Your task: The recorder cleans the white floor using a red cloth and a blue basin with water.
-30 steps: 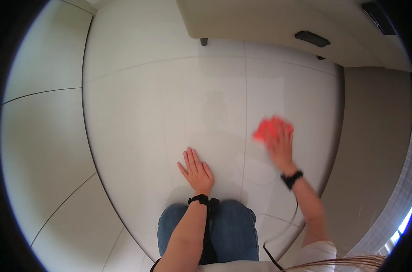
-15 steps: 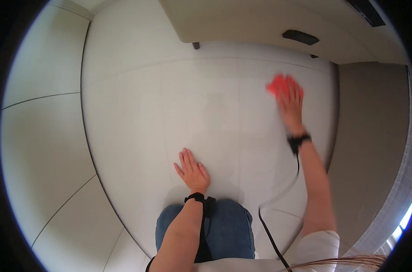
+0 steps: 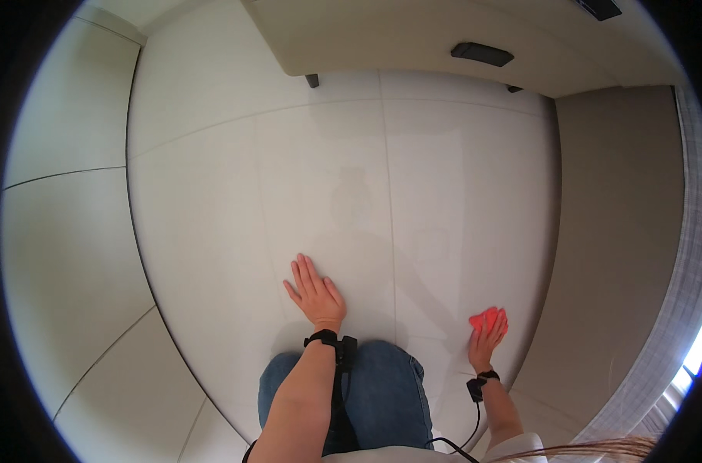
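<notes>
Pale glossy floor tiles (image 3: 212,216) fill nearly the whole view, with thin grout lines running across them. Along the top runs the lower front of a beige cabinet (image 3: 412,38) raised on a short dark foot (image 3: 312,80), with a dark oblong fitting (image 3: 482,54) on its face. To the right the tiles give way to a duller grey-brown strip of floor (image 3: 621,231), and beyond that, at the rim, a finely ribbed grey surface (image 3: 694,270). No container of any kind shows in view.

A broad stretch of tile lies open between the hands and the cabinet, and more off to the left.

A person kneels at the bottom edge, one knee in blue jeans (image 3: 366,393) showing. Their left hand (image 3: 316,293) lies flat on the tile, fingers spread wide and palm down, holding nothing, a black band on the wrist. Their right hand (image 3: 486,339) presses down on a red cloth (image 3: 486,318), which sits bunched under the fingers on the tile, close to the edge of the grey-brown strip. That wrist too bears a black band, with a thin dark cable (image 3: 474,428) trailing from it. Both hands are well apart, the knee between them.
</notes>
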A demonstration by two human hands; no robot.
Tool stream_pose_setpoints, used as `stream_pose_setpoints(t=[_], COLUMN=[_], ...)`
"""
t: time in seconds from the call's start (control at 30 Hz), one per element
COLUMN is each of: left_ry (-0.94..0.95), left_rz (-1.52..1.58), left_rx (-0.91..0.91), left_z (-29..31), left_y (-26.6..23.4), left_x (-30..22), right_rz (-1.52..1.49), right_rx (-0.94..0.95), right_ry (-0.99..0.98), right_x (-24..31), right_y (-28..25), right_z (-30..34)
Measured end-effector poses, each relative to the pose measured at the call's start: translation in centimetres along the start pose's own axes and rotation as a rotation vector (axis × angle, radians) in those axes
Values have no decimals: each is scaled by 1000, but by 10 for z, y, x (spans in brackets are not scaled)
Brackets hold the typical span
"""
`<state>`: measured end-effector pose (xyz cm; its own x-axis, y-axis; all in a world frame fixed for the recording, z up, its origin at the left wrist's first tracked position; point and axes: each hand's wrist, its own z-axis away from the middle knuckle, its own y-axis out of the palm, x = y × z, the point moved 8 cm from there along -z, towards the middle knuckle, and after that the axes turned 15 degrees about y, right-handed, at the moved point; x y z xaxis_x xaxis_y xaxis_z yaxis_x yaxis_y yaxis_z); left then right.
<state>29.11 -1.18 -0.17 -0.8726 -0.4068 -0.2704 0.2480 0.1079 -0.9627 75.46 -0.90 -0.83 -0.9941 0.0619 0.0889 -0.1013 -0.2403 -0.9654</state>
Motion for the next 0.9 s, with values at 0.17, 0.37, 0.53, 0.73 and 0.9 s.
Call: stream_pose_setpoints(t=[0.17, 0.37, 0.53, 0.73, 0.9], left_ry=[-5, 7, 32, -4, -6], left_rz=[-28, -5, 4, -6, -6], left_rx=[11, 51, 28, 29, 48], left_z=[-1, 0, -4, -2, -3], left_y=[-6, 0, -4, -2, -5], left_x=[4, -3, -9, -2, -3], right_rz=[-49, -24, -144, -230, -154], right_rx=[-363, -255, -472, -86, -48], right_ry=[47, 520, -249, -802, -843], right_x=[63, 65, 282, 471, 436], right_y=[-48, -76, -79, -49, -62], right_z=[-178, -408, -414, -226, -257])
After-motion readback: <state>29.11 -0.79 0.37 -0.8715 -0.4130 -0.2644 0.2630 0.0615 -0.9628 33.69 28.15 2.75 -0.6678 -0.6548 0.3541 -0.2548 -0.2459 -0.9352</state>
